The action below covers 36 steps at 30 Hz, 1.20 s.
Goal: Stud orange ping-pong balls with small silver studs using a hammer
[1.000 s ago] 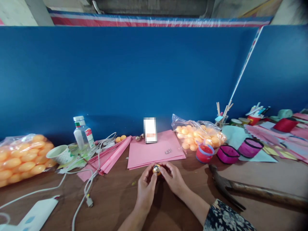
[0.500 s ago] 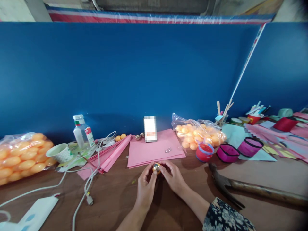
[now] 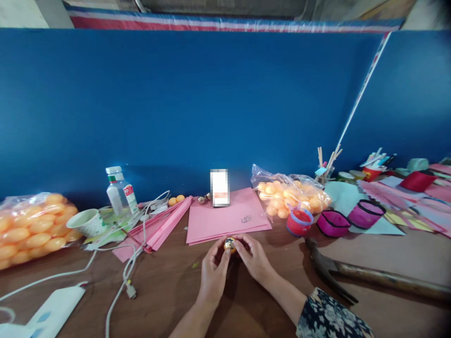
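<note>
Between the fingertips of both hands is a small shiny gold jingle bell (image 3: pixel 229 242), with an orange rim like a ping-pong ball showing beneath it. My left hand (image 3: pixel 214 267) pinches it from the left, thumb against the near side. From the right, the thumb and fingers of my right hand (image 3: pixel 254 257) close round it. The fingers cover much of the piece. Just beyond the hands lie pink paper sheets (image 3: pixel 204 230), bearing a few small silvery bits (image 3: pixel 245 219). More shiny bells (image 3: pixel 201 199) rest at the sheets' far left corner.
A claw hammer (image 3: pixel 373 274) lies at right. Bags of orange balls (image 3: pixel 38 225) stand left and back right (image 3: pixel 278 192). A red tub (image 3: pixel 299 221) and purple fabric rings (image 3: pixel 333 223) sit nearby. White cables (image 3: pixel 128 263), a paper cup (image 3: pixel 86 223) and a bottle (image 3: pixel 121 192) occupy the left.
The view has shifted very slightly. Both hands keep their hold on the bell and ball in the same place, with barely any finger movement.
</note>
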Available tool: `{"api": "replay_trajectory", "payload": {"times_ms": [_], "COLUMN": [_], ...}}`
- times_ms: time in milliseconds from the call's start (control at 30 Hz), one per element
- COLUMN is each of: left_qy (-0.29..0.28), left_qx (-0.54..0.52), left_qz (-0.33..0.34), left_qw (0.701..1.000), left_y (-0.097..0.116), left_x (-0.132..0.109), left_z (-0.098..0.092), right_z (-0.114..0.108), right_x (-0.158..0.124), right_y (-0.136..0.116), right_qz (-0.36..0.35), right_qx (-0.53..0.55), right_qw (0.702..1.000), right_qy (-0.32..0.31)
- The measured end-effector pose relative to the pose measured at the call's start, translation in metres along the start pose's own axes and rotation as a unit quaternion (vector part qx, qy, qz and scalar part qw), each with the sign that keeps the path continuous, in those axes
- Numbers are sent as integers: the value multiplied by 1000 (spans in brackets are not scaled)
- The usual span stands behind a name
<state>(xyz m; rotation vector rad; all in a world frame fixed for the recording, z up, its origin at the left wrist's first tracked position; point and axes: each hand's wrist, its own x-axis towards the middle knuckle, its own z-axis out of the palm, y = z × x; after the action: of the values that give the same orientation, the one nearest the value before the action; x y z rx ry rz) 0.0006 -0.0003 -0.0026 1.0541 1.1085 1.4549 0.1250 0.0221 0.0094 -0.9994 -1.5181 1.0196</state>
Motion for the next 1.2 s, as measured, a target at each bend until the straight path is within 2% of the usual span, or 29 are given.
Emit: {"api": "replay_trajectory", "payload": {"times_ms": [167, 467, 767, 1033, 1200], "left_qy": [-1, 0, 2, -7, -8], "left_qx": [-8, 7, -17, -10, -24], "left_qz": [-18, -3, -17, -6, -11], "left_qw": [1000, 1000, 1000, 1000, 1000], "left_y": [2, 3, 0, 2, 5], "left_x": [0, 0, 0, 0, 0], "left_z": [1, 1, 1, 1, 5], "right_z": [0, 0, -1, 1, 1], "right_x": [0, -1, 0, -1, -1], "right_y": [0, -1, -1, -2, -2], "right_qz": [9, -3, 17, -7, 7], "right_qx": [6, 0, 4, -7, 9], "right_qw": [1000, 1000, 1000, 1000, 1000], "right_qy": [4, -7, 0, -4, -4]}}
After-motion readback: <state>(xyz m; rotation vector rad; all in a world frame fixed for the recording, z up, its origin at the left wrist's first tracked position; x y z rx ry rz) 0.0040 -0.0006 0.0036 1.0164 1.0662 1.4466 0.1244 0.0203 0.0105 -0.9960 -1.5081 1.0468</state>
